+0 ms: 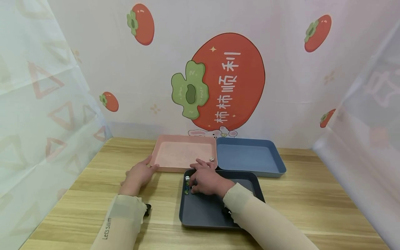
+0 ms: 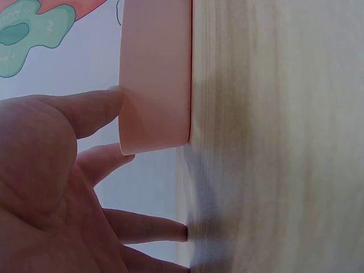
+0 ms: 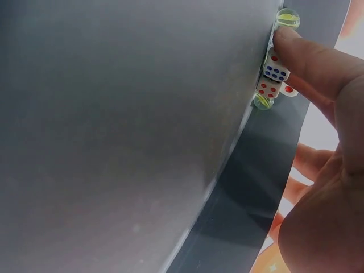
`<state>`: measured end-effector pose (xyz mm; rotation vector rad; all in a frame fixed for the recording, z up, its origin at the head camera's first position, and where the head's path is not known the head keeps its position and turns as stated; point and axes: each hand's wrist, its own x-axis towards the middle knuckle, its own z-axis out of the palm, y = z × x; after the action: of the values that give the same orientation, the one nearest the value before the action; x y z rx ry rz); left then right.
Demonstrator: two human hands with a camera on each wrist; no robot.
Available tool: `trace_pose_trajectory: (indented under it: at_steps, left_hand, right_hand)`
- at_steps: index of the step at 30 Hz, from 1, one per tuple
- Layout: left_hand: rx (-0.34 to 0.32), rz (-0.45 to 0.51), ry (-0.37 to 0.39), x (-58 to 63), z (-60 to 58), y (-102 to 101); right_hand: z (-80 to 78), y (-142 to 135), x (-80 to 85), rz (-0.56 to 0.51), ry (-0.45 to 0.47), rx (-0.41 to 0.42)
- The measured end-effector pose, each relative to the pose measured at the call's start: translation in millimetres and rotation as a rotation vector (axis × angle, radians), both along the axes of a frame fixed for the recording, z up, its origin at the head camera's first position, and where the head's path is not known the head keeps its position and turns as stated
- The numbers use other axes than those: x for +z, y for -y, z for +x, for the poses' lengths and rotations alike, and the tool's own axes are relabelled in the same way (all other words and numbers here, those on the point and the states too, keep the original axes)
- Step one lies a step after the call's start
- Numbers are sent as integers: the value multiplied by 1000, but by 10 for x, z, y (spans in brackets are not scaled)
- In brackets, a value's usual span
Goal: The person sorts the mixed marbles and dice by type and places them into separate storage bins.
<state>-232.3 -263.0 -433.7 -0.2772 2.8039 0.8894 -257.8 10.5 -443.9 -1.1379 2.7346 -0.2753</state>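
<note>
My left hand (image 1: 140,174) rests at the near left corner of the pink tray (image 1: 184,169). Its thumb touches the rim, the forefinger lies by the corner, and the other fingers spread down to the table. My right hand (image 1: 207,180) reaches into the dark grey tray (image 1: 209,211), at its left wall. Thumb and forefinger pinch a white die (image 3: 276,69) with blue and red pips. Below it sits a second die (image 3: 268,88), next to a clear marble (image 3: 263,102) with a yellow-green swirl. Another marble (image 3: 288,18) lies past the thumb tip.
A blue tray (image 1: 250,170) stands right of the pink one, behind the dark tray. One small white die (image 1: 211,159) lies in the pink tray's near right corner. The wooden table (image 1: 300,208) ends at a printed cloth backdrop (image 1: 281,104), with cloth sides left and right.
</note>
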Motion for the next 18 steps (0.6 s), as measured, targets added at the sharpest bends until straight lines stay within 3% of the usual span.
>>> trace_pose_trajectory:
  at_steps: [11, 18]
  left_hand:
    - [25, 25, 26, -23, -5, 5]
    - [29, 29, 28, -34, -19, 11]
  right_hand:
    - [7, -11, 22, -14, 18, 1]
    - [-30, -24, 78, -58, 69, -56]
